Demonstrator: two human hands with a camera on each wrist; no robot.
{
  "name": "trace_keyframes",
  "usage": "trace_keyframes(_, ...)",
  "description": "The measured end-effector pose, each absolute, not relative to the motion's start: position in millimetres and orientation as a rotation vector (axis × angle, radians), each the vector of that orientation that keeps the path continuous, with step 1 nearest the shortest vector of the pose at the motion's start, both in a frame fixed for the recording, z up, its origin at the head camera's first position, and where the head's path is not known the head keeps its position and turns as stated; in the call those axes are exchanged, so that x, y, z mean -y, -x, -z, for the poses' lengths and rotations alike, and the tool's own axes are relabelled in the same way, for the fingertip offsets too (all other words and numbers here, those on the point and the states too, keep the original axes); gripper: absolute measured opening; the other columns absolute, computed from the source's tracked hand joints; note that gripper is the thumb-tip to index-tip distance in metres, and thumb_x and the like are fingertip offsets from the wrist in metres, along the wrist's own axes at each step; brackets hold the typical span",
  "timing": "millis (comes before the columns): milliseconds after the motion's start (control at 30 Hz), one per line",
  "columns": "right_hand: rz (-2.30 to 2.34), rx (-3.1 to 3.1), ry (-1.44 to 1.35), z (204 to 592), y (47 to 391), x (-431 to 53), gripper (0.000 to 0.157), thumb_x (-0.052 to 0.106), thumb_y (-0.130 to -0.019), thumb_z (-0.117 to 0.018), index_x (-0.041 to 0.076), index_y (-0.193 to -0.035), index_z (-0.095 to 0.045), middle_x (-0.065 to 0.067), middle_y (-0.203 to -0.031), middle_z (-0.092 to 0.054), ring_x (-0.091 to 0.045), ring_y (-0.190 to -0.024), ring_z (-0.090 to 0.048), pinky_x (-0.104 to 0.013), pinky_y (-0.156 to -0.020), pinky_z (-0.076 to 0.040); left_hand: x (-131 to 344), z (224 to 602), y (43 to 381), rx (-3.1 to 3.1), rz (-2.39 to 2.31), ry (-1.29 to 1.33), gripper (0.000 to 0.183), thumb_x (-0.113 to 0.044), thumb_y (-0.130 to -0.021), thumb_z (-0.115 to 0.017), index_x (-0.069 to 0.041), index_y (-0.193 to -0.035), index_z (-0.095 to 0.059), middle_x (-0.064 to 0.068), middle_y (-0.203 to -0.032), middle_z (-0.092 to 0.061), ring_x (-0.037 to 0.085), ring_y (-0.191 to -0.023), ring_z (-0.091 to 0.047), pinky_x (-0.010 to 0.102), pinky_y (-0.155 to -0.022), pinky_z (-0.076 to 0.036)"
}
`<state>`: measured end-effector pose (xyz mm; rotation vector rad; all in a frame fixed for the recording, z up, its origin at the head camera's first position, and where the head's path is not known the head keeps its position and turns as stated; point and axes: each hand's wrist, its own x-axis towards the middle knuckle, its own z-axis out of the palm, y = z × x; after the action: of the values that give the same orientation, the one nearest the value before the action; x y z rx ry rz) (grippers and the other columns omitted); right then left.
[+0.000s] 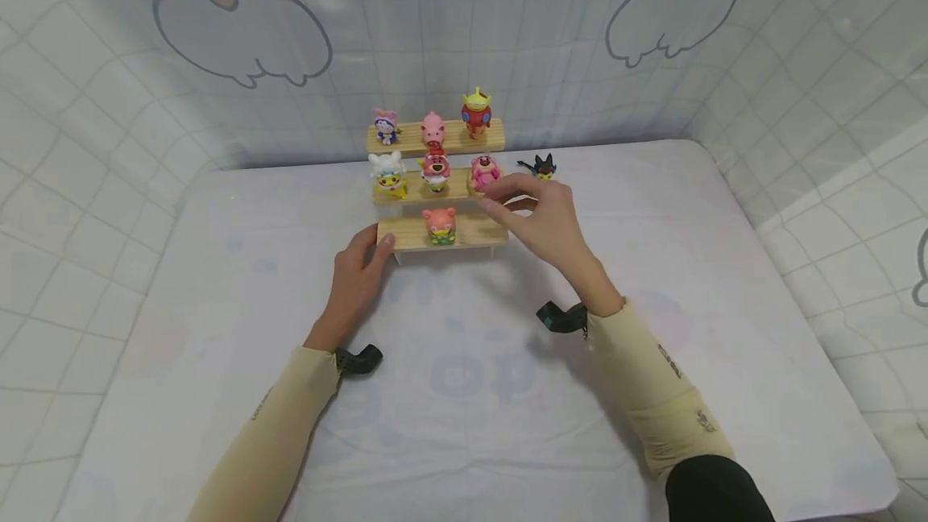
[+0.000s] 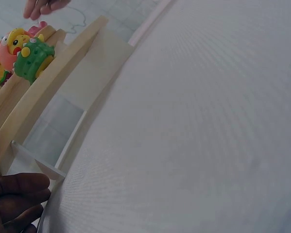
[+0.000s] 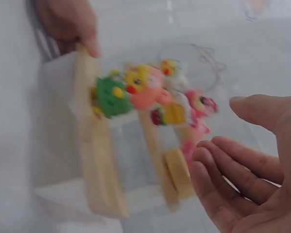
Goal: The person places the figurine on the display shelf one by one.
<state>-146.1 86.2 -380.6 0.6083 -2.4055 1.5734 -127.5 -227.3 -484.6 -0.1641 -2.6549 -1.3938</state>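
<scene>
A three-tier wooden display stand (image 1: 406, 234) holds several small figurines. My left hand (image 1: 357, 274) grips the left end of its lowest tier, thumb on top of the board and fingers at the end. My right hand (image 1: 544, 220) is beside the right end of the middle tier, close to a pink bear figurine (image 1: 485, 171). In the right wrist view, its thumb stands apart from the loosely bent fingers (image 3: 223, 194), with nothing between them. A pink-eared figurine in green (image 1: 441, 227) sits mid-board on the lowest tier, and a red-hooded bear figurine (image 1: 435, 171) is mid-board above it.
A dark-eared figurine (image 1: 542, 167) stands on the white-covered table (image 1: 464, 425), right of the stand and just behind my right hand. On the top tier are a purple-hooded figurine (image 1: 386, 126), a pink pig figurine (image 1: 432, 128) and a green-yellow alien figurine (image 1: 476, 113). A white-hooded yellow figurine (image 1: 389, 175) occupies the middle tier's left.
</scene>
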Motion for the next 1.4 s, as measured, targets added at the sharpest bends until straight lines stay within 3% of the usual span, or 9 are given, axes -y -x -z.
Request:
trace_keyframes(200,-1.541,2.329,-0.503,373,152,-104,0.018,0.022,-0.097,-0.079,0.009,-0.109,-0.08,-0.002,-0.105,-0.079,-0.011,-0.094,-0.073,-0.03,-0.086,-0.064,228,483,127,2.666,1.399,0.149,0.058,-0.046,-0.111,-0.05,-0.004,-0.152,-0.053,0.016,-0.158,-0.053,0.032,-0.153,-0.043,0.052,-0.128,-0.033)
trace_keyframes(400,-1.595,2.304,-0.332,365,160,-126,0.021,0.014,-0.099,-0.076,0.0,-0.114,-0.078,-0.015,-0.111,-0.078,-0.005,-0.095,-0.071,-0.022,-0.086,-0.061,228,485,127,2.646,1.4,0.159,0.056,-0.043,-0.111,-0.052,-0.003,-0.151,-0.055,0.017,-0.156,-0.055,0.033,-0.151,-0.045,0.052,-0.127,-0.034)
trace_keyframes(567,-1.522,2.334,-0.235,388,180,-150,0.022,0.021,-0.1,-0.076,0.007,-0.116,-0.079,-0.012,-0.113,-0.078,-0.002,-0.098,-0.069,-0.017,-0.087,-0.058,228,489,125,2.656,1.425,0.139,0.055,-0.042,-0.111,-0.053,-0.004,-0.151,-0.055,0.016,-0.156,-0.055,0.032,-0.152,-0.044,0.052,-0.127,-0.033)
trace_keyframes(1067,-1.593,2.301,-0.005,425,219,-169,0.031,0.018,-0.1,-0.075,0.003,-0.127,-0.073,-0.015,-0.123,-0.074,-0.012,-0.108,-0.067,-0.02,-0.092,-0.057,226,486,126,2.681,1.397,0.139,0.059,-0.048,-0.111,-0.05,-0.006,-0.153,-0.053,0.014,-0.159,-0.052,0.031,-0.154,-0.042,0.051,-0.128,-0.032)
trace_keyframes(1200,-1.645,2.371,0.016,435,227,-171,0.033,0.018,-0.1,-0.074,0.003,-0.129,-0.072,-0.016,-0.128,-0.072,-0.012,-0.109,-0.066,-0.018,-0.089,-0.052,227,485,125,2.672,1.407,0.129,0.06,-0.049,-0.111,-0.05,-0.006,-0.153,-0.053,0.014,-0.158,-0.053,0.03,-0.153,-0.043,0.051,-0.128,-0.033)
trace_keyframes(1400,-1.649,2.496,0.03,451,238,-172,0.042,0.026,-0.097,-0.078,0.008,-0.134,-0.07,-0.014,-0.131,-0.071,-0.018,-0.116,-0.065,-0.023,-0.089,-0.052,226,484,125,2.669,1.393,0.141,0.06,-0.049,-0.111,-0.05,-0.006,-0.152,-0.054,0.015,-0.157,-0.054,0.032,-0.151,-0.046,0.052,-0.126,-0.035)
